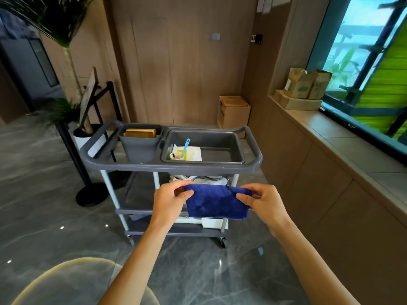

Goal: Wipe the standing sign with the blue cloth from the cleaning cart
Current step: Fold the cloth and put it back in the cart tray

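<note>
A folded blue cloth (217, 203) hangs between my two hands in front of the grey cleaning cart (171, 167). My left hand (170, 200) pinches its upper left corner and my right hand (263, 202) pinches its upper right corner. The cloth is held level with the cart's middle shelf. The standing sign (89, 100), a tilted panel on a black frame, stands behind the cart's left end, seen edge-on beside a potted plant.
The cart's top holds a grey bin (141, 146) with wooden boards and a tray (220, 148) with a cup and blue spoon. A black stanchion post (72, 155) stands left. A cardboard box (233, 113) sits by the wall; a counter (343, 137) with paper bags runs right.
</note>
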